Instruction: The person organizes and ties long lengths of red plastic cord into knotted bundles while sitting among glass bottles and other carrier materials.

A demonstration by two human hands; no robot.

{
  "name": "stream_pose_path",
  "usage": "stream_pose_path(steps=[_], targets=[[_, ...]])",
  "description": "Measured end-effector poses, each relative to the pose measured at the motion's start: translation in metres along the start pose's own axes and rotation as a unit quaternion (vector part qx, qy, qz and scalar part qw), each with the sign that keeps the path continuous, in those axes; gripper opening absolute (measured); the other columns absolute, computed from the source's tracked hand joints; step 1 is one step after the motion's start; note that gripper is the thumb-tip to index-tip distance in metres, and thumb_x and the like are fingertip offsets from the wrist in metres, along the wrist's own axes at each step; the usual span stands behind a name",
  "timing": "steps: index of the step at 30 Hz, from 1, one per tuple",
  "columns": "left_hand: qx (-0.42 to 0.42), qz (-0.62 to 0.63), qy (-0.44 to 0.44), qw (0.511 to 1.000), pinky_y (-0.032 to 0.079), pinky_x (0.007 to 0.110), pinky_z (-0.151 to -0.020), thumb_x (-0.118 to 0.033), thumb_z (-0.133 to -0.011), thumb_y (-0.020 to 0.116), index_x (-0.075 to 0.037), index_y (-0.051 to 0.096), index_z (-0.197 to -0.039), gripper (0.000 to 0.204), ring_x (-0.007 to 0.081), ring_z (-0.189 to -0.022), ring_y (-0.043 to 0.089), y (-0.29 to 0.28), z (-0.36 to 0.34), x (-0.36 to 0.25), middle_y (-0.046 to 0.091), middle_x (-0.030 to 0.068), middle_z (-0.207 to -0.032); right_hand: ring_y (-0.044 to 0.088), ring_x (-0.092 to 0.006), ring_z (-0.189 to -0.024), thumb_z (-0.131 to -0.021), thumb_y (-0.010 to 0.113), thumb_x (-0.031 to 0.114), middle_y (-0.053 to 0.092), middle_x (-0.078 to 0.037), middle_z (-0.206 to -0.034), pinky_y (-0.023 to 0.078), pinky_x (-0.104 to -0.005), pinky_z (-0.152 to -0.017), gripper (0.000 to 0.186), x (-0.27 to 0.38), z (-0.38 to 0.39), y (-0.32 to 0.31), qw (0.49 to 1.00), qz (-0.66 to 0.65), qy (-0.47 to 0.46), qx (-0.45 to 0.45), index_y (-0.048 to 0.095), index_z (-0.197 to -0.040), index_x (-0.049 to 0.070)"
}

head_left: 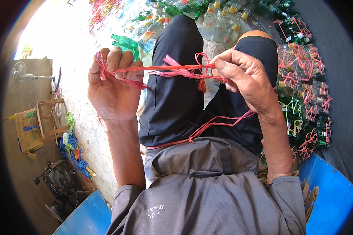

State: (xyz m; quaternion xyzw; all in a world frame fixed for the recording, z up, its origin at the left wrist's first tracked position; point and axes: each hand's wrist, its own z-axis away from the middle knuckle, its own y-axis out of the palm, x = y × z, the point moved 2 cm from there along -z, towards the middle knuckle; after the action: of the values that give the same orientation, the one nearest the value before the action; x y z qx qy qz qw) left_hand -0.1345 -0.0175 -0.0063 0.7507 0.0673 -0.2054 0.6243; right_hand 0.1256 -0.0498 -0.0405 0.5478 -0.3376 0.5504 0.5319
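Strands of red and pink string [164, 68] stretch level between my two raised hands, above my dark-clad knees. My left hand [113, 82], palm turned up, has its curled fingers closed on one end, with frayed tails hanging beside it. My right hand [243, 74] pinches the other part between thumb and fingertips; a small loop and a short red tuft dangle just left of it. A further pink strand [219, 120] runs across my lap and up toward my right hand.
Loose glass bottles [222, 25] lie beyond my knees; string-tied bottle bundles [302, 66] line the right side. At left are a standing fan [37, 77], a wooden frame [51, 133], cardboard [25, 131] and coloured cord piles [75, 156]. Blue panels [325, 196] flank me near the lower corners.
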Motion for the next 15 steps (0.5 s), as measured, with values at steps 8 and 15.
stream_pose_path(steps=[8, 15], targets=[[0.01, 0.0, -0.012, 1.0, 0.034, 0.03, -0.069, -0.016, -0.1, 0.047, -0.008, 0.046, -0.082, 0.019, 0.0121, -0.071, 0.038, 0.0042, -0.001, -0.006, 0.04, -0.0001, -0.076, 0.057, -0.003, -0.075, -0.096, 0.066, 0.013, 0.063, 0.003, -0.08, 0.049, -0.0218, -0.069, 0.013, -0.0019, 0.0018, 0.0043, 0.99, 0.111, -0.084, -0.015, 0.068, -0.096, -0.001], [0.004, 0.005, -0.007, 1.0, 0.032, 0.03, -0.07, -0.016, -0.1, 0.047, -0.008, 0.046, -0.082, 0.02, 0.0116, -0.071, 0.037, 0.0017, 0.002, -0.0067, 0.039, -0.0008, -0.075, 0.056, -0.0035, -0.072, -0.099, 0.062, 0.018, 0.062, 0.002, -0.075, 0.047, -0.0219, -0.065, 0.021, -0.0034, 0.0062, 0.0008, 0.99, 0.114, -0.081, -0.011, 0.069, -0.094, 0.0]])
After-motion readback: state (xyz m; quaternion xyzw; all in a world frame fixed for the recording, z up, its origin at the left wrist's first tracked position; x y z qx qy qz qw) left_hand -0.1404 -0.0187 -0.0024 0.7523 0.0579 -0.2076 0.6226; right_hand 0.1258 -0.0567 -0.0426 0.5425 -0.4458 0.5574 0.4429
